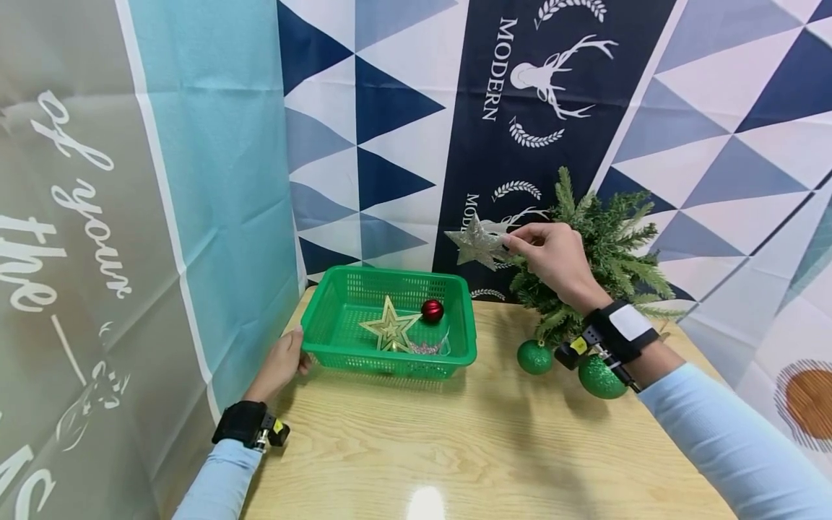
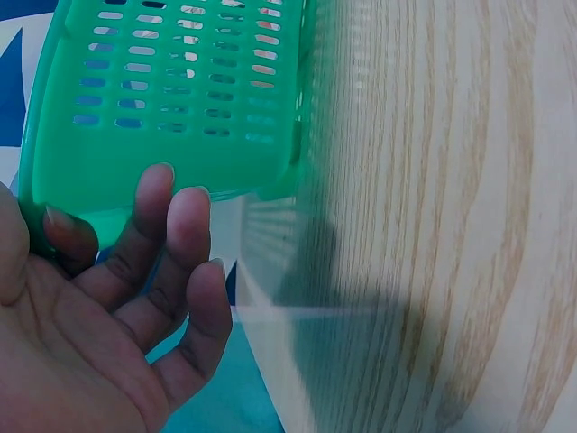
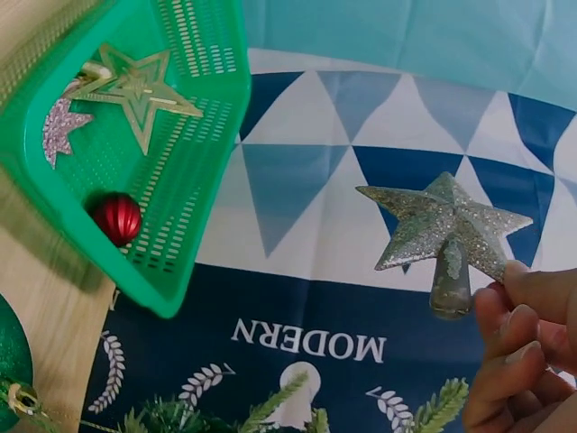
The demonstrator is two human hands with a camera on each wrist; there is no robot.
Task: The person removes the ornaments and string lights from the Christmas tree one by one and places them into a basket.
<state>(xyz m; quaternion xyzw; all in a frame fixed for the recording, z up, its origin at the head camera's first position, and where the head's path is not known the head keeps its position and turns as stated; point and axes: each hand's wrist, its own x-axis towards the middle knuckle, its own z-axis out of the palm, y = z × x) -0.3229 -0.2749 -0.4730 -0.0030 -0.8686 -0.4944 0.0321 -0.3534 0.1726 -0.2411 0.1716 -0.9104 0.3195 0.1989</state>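
My right hand [image 1: 555,260] pinches one point of a glittery silver star tree topper [image 3: 442,221] between thumb and fingertips, up in the air to the left of a small artificial Christmas tree [image 1: 604,238]. The topper's hollow cone-shaped base hangs down in the right wrist view. At the left end of a green plastic basket [image 1: 390,367], my left hand [image 1: 282,361] grips the rim with thumb and index finger; its other fingers curve loosely below, as the left wrist view shows. Inside the basket lie a gold star [image 1: 391,326], a red ball ornament [image 1: 432,311] and a pink glittery ornament [image 3: 63,131].
Two green ball ornaments, a smaller one [image 1: 535,357] and a larger one [image 1: 601,377], hang low on the tree at the right. Behind the wooden table [image 1: 416,433] rises a patterned cloth [image 1: 396,144], with another cloth [image 1: 214,144] along the left side.
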